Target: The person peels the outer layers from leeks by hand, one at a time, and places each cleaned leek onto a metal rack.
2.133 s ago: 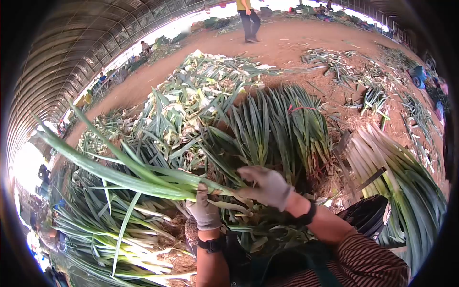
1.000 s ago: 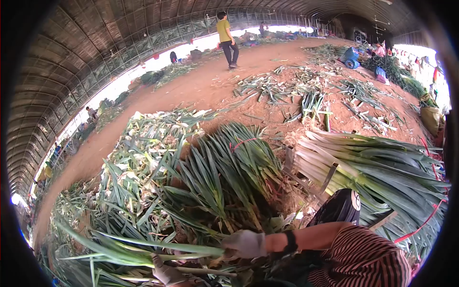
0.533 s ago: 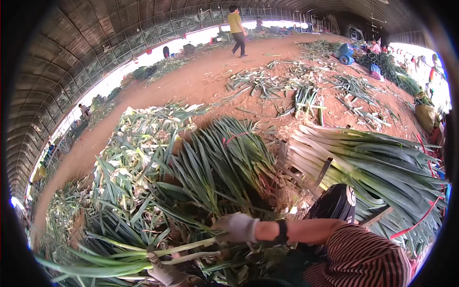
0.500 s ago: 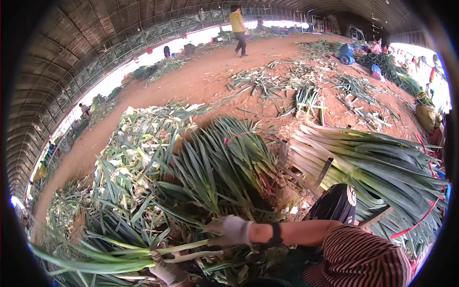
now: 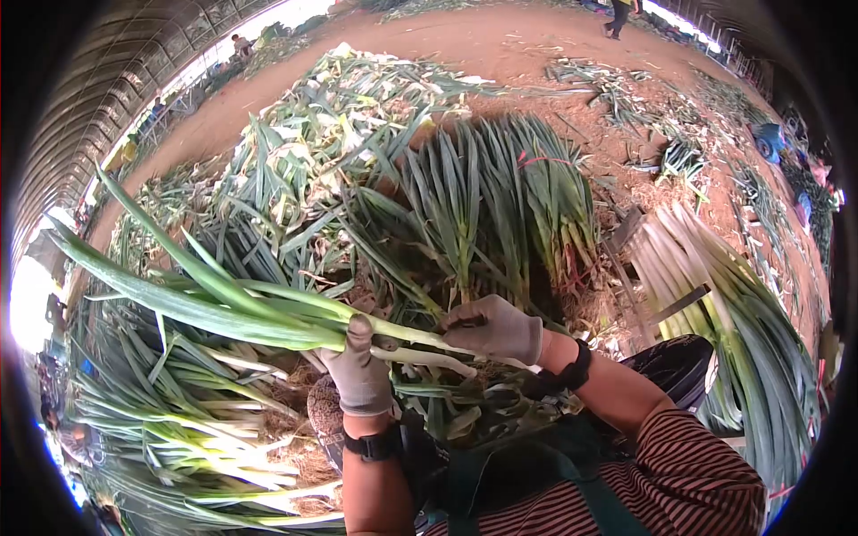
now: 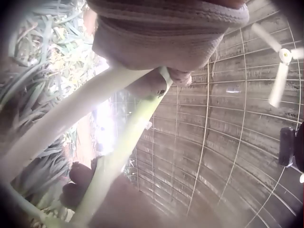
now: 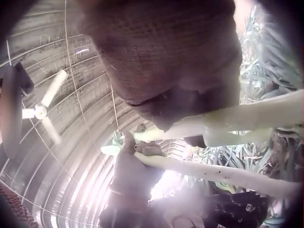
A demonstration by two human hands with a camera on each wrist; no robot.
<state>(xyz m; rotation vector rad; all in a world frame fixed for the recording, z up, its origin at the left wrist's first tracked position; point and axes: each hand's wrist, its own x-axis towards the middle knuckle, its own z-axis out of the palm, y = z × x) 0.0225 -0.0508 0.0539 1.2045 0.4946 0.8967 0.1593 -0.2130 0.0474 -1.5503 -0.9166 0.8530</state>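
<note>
My gloved left hand grips two large green onions around their stalks, their long leaves pointing to the far left. With curled fingers, my gloved right hand pinches the white end of the upper stalk. Below it, the other white stalk sticks out free of the right hand. In the left wrist view, two pale stalks cross the picture, one of them the thick stalk. The right wrist view has the right hand over one stalk, with the other stalk beneath.
Untrimmed green onions with rooty ends lie at lower left. Ahead are a heap of stripped leaves and a tied upright bundle. Cleaned green onions rest by a metal bracket on the right. A person stands far off.
The head view has tilted down, so both hands appear higher. My right hand, blurred while moving along the stalks, now pinches one stalk's white end. The person in the background appears farther right.
</note>
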